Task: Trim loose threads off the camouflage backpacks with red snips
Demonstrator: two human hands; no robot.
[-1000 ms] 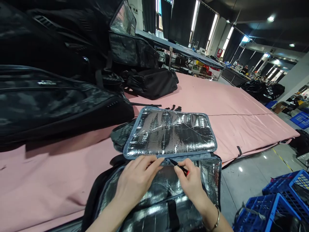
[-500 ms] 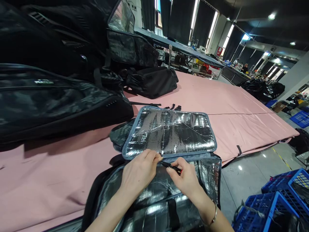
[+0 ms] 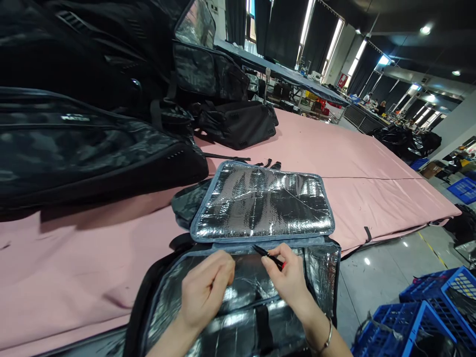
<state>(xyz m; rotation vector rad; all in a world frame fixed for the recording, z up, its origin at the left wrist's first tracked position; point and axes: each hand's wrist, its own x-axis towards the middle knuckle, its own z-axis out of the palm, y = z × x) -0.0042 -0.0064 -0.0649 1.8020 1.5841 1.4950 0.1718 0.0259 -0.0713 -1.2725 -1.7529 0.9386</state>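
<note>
My right hand (image 3: 289, 277) is closed round a small pair of black thread snips (image 3: 268, 257) with a bit of red, their dark tip pointing up and left at the bag's hinge edge. My left hand (image 3: 208, 282) is curled into a fist above the bag's left part, apart from the snips; whatever is in its fingers is hidden. Below both hands lies an opened bag (image 3: 320, 267) with a silver foil lining and a black strap inside. Its flap (image 3: 264, 201), foil-faced with grey-blue binding, is folded back flat on the table.
Dark camouflage bags (image 3: 92, 144) are piled at the left on the pink-covered table (image 3: 357, 173). A black bag (image 3: 238, 124) lies behind the flap. Blue plastic crates (image 3: 394, 327) stand on the floor at the lower right, beyond the table edge.
My left hand has drawn back toward me and left, away from the flap's edge, and closed into a fist. The snips' tip is now in plain sight. The view has shifted slightly.
</note>
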